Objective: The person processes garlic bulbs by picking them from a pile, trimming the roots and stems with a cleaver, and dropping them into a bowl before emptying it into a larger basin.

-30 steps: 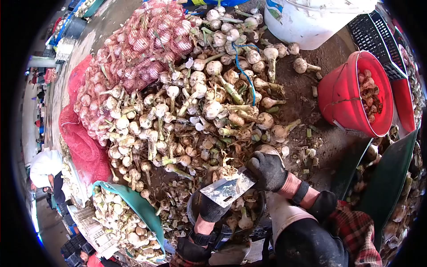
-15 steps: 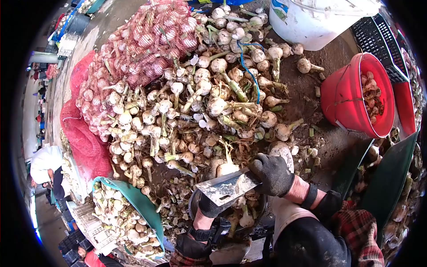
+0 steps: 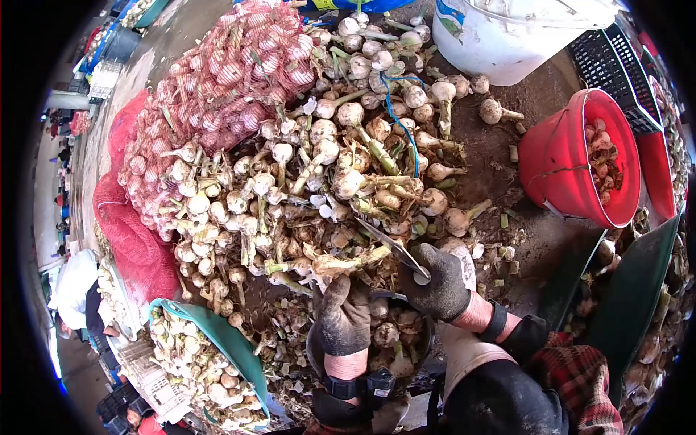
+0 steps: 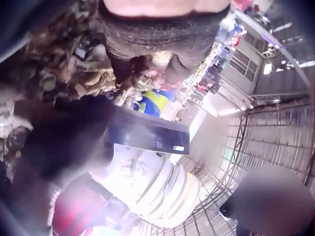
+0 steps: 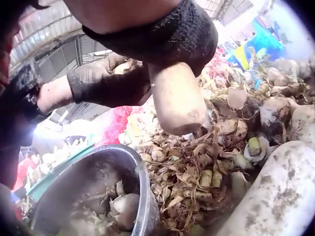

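Note:
My gloved left hand (image 3: 344,319) is turned palm up and grips a garlic bulb (image 3: 331,267), whose long stem (image 3: 370,255) points right. In the left wrist view, part of that bulb (image 4: 161,59) shows between the fingers. My gloved right hand (image 3: 437,284) grips a cleaver by its pale wooden handle (image 5: 178,98). The wide blade (image 3: 384,238) stands nearly edge-on to the head camera, just beyond the stem; the left wrist view shows the blade (image 4: 147,132) broadside. Below both hands sits a dark bucket (image 5: 142,182) with garlic bulbs in it.
A heap of stemmed garlic (image 3: 290,181) spreads ahead, beside a red mesh sack (image 3: 239,72). A red bucket (image 3: 547,156) and a white bucket (image 3: 493,43) stand at right. A green-rimmed container of garlic (image 3: 217,333) lies left. Cut stems and dry skins litter the ground.
My left hand has come out from behind the blade and turned palm up, with a long-stemmed bulb in it. The cleaver has swung from broadside to nearly edge-on and points away.

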### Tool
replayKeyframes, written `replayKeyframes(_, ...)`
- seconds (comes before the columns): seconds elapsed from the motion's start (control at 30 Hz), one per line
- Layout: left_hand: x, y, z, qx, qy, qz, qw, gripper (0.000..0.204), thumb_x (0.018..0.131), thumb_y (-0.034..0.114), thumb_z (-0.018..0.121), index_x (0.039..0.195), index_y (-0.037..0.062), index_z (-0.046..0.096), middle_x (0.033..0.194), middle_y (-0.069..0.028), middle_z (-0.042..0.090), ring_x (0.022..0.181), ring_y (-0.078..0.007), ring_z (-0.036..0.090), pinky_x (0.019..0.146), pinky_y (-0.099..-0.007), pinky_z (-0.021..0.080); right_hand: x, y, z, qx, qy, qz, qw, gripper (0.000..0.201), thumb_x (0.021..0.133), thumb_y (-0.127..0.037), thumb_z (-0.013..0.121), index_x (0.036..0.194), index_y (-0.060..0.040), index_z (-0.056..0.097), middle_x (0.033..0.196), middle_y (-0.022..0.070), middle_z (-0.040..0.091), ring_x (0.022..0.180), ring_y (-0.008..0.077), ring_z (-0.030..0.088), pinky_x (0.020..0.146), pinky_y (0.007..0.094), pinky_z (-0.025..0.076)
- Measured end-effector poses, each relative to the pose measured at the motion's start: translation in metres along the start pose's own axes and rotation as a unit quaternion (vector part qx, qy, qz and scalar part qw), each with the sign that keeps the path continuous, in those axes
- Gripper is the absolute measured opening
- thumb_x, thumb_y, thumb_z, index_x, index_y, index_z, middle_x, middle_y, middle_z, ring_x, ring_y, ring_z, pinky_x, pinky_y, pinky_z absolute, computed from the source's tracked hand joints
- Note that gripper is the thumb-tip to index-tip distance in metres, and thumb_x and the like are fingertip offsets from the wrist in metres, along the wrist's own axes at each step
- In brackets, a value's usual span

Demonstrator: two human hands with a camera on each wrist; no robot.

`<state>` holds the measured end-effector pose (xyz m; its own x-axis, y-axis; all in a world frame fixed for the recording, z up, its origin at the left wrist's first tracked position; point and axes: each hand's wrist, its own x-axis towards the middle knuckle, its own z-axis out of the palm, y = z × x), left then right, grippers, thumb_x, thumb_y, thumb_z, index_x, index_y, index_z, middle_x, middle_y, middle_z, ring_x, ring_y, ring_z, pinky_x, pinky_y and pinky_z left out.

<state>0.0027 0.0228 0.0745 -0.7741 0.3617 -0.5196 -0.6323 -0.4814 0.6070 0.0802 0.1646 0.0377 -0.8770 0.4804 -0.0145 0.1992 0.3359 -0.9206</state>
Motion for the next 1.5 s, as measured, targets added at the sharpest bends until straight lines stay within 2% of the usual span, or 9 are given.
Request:
replayKeyframes(0.27, -0.028, -0.025, 0.005, -0.257, -0.055, -0.105, 0.959, 0.049, 0.085, 0.02, 0.064, 0.126, 0.0, 0.046, 0.119, -0.0206, 0.057, 0.111, -0.0363, 0.056, 0.094, -0.0523, 0.05, -0.019, 0.036, 0.011, -0.026, -0.003, 0.016, 1.0, 0.021, 0.074, -0.013, 0.068, 0.091, -0.0056, 0.057, 0.073, 0.0196, 0.058, 0.07, 0.0409, 0.06, 0.06, 0.0445, 0.049)
replayKeyframes(0.37, -0.02, 0.013, -0.021, 0.045, -0.191, -0.163, 0.967, 0.055, 0.08, 0.023, 0.071, 0.125, 0.0011, 0.048, 0.113, -0.017, 0.056, 0.11, -0.0297, 0.053, 0.09, -0.0458, 0.049, -0.017, 0.038, -0.001, -0.089, -0.026, 0.042, 0.995, 0.024, 0.073, -0.016, 0.069, 0.091, -0.0053, 0.056, 0.075, 0.0199, 0.059, 0.072, 0.0411, 0.06, 0.061, 0.0454, 0.049)
replayKeyframes(0.43, -0.011, 0.04, -0.033, 0.416, -0.372, -0.146, 0.817, 0.062, 0.073, 0.024, 0.079, 0.123, 0.0019, 0.05, 0.106, -0.01, 0.057, 0.099, -0.0176, 0.056, 0.082, -0.0312, 0.048, -0.006, 0.04, -0.003, -0.08, 0.016, 0.054, 0.995, 0.022, 0.074, -0.016, 0.069, 0.088, -0.0046, 0.056, 0.073, 0.0195, 0.058, 0.07, 0.0396, 0.061, 0.059, 0.0437, 0.049)
replayKeyframes(0.57, 0.031, 0.039, -0.022, 0.496, -0.157, 0.018, 0.854, 0.04, 0.081, 0.025, 0.074, 0.109, 0.0009, 0.058, 0.089, -0.0037, 0.062, 0.079, -0.0104, 0.059, 0.071, -0.0253, 0.05, 0.008, 0.036, 0.0, -0.05, 0.065, 0.064, 0.995, 0.017, 0.076, -0.015, 0.068, 0.081, -0.0044, 0.056, 0.072, 0.0194, 0.058, 0.067, 0.0383, 0.061, 0.057, 0.0429, 0.048)
replayKeyframes(0.8, 0.171, -0.015, 0.015, 0.749, 0.149, 0.048, 0.643, 0.064, 0.077, 0.052, 0.07, 0.1, -0.0075, 0.066, 0.092, -0.0199, 0.068, 0.083, -0.0259, 0.061, 0.078, -0.0375, 0.048, 0.001, 0.036, -0.01, -0.077, 0.066, 0.095, 0.99, 0.014, 0.076, -0.013, 0.066, 0.08, -0.0038, 0.056, 0.075, 0.0195, 0.058, 0.07, 0.0389, 0.06, 0.059, 0.043, 0.047)
replayKeyframes(0.93, 0.167, -0.018, 0.001, 0.372, 0.1, 0.096, 0.918, 0.039, 0.075, 0.026, 0.075, 0.099, -0.0037, 0.067, 0.094, -0.0137, 0.069, 0.089, -0.0221, 0.063, 0.082, -0.0328, 0.046, 0.001, 0.036, -0.012, -0.064, 0.076, 0.081, 0.992, 0.013, 0.077, -0.012, 0.066, 0.08, -0.0039, 0.057, 0.075, 0.0196, 0.058, 0.07, 0.0387, 0.06, 0.059, 0.0426, 0.048)
replayKeyframes(1.27, 0.047, 0.038, 0.008, 0.307, -0.085, 0.172, 0.932, 0.086, 0.071, 0.042, 0.08, 0.134, 0.0072, 0.034, 0.117, -0.003, 0.052, 0.105, -0.0142, 0.053, 0.087, -0.029, 0.048, 0.014, -0.013, -0.043, -0.137, -0.072, -0.068, 0.986, 0.038, 0.066, -0.023, 0.076, 0.093, -0.0067, 0.055, 0.087, 0.0133, 0.055, 0.074, 0.0349, 0.061, 0.06, 0.0427, 0.049)
replayKeyframes(1.43, 0.025, 0.021, -0.033, -0.117, -0.088, -0.11, 0.983, 0.071, 0.079, 0.035, 0.071, 0.135, 0.0061, 0.037, 0.132, -0.0102, 0.045, 0.119, -0.0227, 0.047, 0.1, -0.0367, 0.041, 0.025, -0.052, -0.047, -0.195, -0.143, -0.134, 0.961, 0.034, 0.074, -0.03, 0.067, 0.093, -0.0036, 0.055, 0.088, 0.0143, 0.055, 0.075, 0.0314, 0.062, 0.058, 0.0425, 0.05)
replayKeyframes(1.5, 0.014, 0.019, -0.047, 0.091, -0.145, -0.085, 0.982, 0.067, 0.079, 0.035, 0.071, 0.132, 0.0062, 0.04, 0.129, -0.0103, 0.047, 0.117, -0.023, 0.049, 0.098, -0.0368, 0.042, 0.026, -0.061, -0.047, -0.222, -0.163, -0.128, 0.953, 0.03, 0.078, -0.028, 0.062, 0.093, -0.0028, 0.056, 0.086, 0.0147, 0.054, 0.073, 0.0307, 0.061, 0.057, 0.0423, 0.049)
